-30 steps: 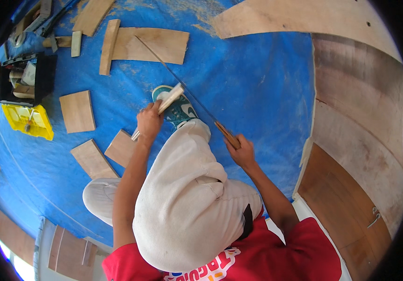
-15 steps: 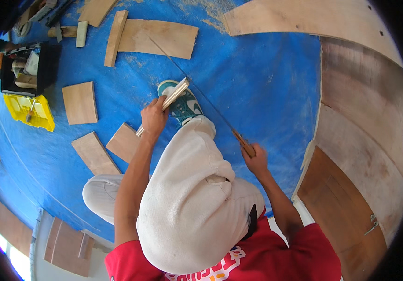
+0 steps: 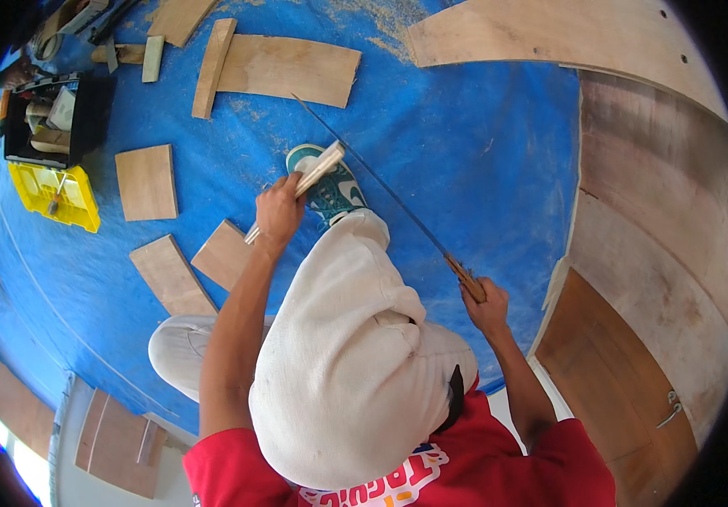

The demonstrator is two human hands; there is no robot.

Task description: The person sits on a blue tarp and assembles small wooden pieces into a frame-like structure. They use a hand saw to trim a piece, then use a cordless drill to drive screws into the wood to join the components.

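Observation:
My left hand [image 3: 280, 211] grips a narrow wooden strip [image 3: 322, 166], closed around it. The strip slants over my green and white shoe [image 3: 330, 196], its far end above the toe. At the right, my right hand [image 3: 487, 305] is wrapped round the wooden handle of a handsaw [image 3: 415, 221]. Its long thin blade points away to the upper left, passing right beside the strip's far end. Whether the teeth touch the wood is too fine to tell.
Several cut boards [image 3: 146, 183] lie on the blue tarp [image 3: 482, 152]. At the left stands a black toolbox [image 3: 40, 127] with a yellow tray [image 3: 55, 198]. Large plywood panels [image 3: 643, 220] line the right side. Sawdust [image 3: 381, 21] is scattered at the far edge.
My right hand has drawn the saw back toward the lower right, so its tip now ends short of the far board. My left hand and the strip have barely moved.

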